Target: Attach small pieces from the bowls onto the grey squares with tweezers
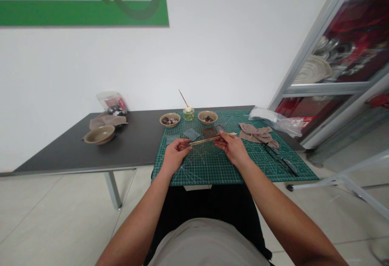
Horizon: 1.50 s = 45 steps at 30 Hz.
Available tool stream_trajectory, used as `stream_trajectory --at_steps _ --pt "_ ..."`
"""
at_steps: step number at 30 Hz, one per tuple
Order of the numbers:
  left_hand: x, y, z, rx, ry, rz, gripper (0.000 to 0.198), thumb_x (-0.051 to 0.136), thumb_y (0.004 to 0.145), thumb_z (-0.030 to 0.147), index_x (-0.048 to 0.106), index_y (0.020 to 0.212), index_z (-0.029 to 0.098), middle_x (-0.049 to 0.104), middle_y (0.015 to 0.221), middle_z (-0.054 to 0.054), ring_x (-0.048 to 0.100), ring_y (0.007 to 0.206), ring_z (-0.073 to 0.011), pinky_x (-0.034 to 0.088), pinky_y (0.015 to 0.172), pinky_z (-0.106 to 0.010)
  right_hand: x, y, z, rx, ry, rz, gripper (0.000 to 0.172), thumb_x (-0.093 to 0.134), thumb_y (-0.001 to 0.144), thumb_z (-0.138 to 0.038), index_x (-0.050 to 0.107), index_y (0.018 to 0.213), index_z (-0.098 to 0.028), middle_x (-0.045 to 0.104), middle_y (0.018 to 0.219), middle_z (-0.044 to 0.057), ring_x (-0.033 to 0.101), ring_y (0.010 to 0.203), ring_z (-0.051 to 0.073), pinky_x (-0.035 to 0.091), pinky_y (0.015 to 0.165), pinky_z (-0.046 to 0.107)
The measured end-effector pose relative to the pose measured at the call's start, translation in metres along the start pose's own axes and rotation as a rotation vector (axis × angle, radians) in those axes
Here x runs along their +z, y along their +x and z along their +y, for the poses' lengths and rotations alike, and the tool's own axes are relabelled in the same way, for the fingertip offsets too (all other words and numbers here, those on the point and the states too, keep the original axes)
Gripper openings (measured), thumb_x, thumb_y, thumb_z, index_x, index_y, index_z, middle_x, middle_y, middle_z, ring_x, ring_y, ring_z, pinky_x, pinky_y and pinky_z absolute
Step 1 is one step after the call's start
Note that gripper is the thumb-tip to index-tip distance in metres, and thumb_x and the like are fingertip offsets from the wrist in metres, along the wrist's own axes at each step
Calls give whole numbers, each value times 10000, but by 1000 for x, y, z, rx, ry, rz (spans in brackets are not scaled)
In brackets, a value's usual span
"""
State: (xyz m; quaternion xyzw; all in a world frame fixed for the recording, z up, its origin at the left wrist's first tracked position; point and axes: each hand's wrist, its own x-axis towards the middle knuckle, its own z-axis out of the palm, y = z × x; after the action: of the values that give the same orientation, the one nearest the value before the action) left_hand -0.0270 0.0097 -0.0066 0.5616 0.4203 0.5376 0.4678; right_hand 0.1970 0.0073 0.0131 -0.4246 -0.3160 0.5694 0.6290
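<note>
Above the green cutting mat (209,171), my left hand (174,156) and my right hand (232,147) hold a small bundle of thin wooden sticks (204,140) between them. The fingers of my left hand pinch one end. My right thumb and fingers close on the sticks near the other end. Just beyond the sticks lie a bluish square sheet (191,134), a brown square piece (208,132) and a small grey clear piece (219,128). A pale flat sheet (173,138) is beside my left fingers. How many sticks there are, I cannot tell.
Two tan bowls (164,123) (200,120) hold dark pieces, with a small glass jar (189,116) and stick between. Brown cloth (257,132), glasses (281,160) and plastic wrap (278,121) lie right. Another bowl (99,138) and tipped clear jar (109,101) are left.
</note>
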Motion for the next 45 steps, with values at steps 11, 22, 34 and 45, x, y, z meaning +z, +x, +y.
stream_trajectory --at_steps 11,22,34,45 --pt "0 -1 0 -11 -38 10 313 778 636 249 679 921 163 552 639 49 503 593 -82 416 628 -223 0 1 -4 -23 0 -16 245 786 702 -377 662 707 -166 714 665 32 673 587 142 578 552 226" --pt "1 -3 2 -15 38 -3 321 778 624 288 685 902 157 583 657 27 525 598 -99 433 629 -239 0 -2 -2 4 -38 -4 247 792 698 -383 656 694 -177 706 653 27 667 562 148 584 537 249" --pt "0 -3 2 -15 110 -22 305 771 636 294 697 900 158 599 652 23 531 588 -98 425 603 -230 6 -3 0 -21 -28 -14 287 818 655 -411 672 679 -166 696 638 19 656 555 127 579 521 212" --pt "1 -3 5 -19 116 17 289 749 649 302 678 895 169 583 662 20 521 602 -113 419 622 -249 25 57 -50 -328 -49 53 305 775 713 -436 643 734 -161 692 649 32 688 610 164 613 593 267"
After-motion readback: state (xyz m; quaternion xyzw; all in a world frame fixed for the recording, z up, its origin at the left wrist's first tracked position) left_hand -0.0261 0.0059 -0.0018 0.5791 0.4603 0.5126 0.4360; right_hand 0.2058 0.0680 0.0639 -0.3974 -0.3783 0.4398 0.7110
